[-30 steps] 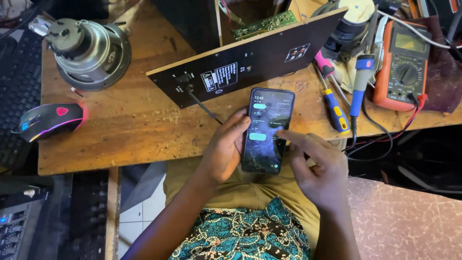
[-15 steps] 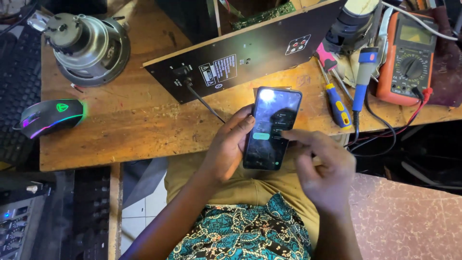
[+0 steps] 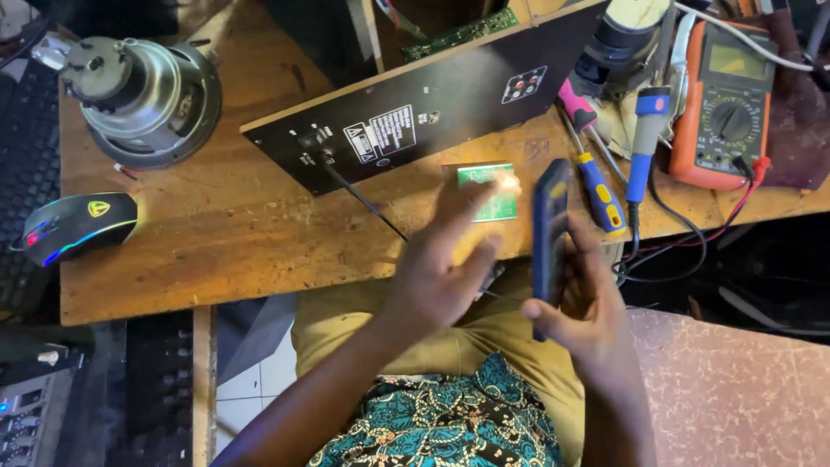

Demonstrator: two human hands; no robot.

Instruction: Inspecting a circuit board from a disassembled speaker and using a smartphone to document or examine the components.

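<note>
Right hand [image 3: 575,311] grips a phone [image 3: 550,229] edge-on near the counter [image 3: 216,233], while the open, empty left hand [image 3: 441,277] reaches toward a small green board [image 3: 488,192].

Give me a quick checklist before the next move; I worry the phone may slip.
1. Right hand grips the phone: ok, fingers wrapped around its lower half.
2. Phone screen readable: not ok, it is turned edge-on.
3. Left hand free: ok, holds nothing, fingers stretched toward the small green board.
4. Left hand touching the board: cannot tell, blurred.
5. Black cable out of the way: not ok, it runs under the left hand.
6. Screwdrivers close beside the phone: ok, not touching.
</note>
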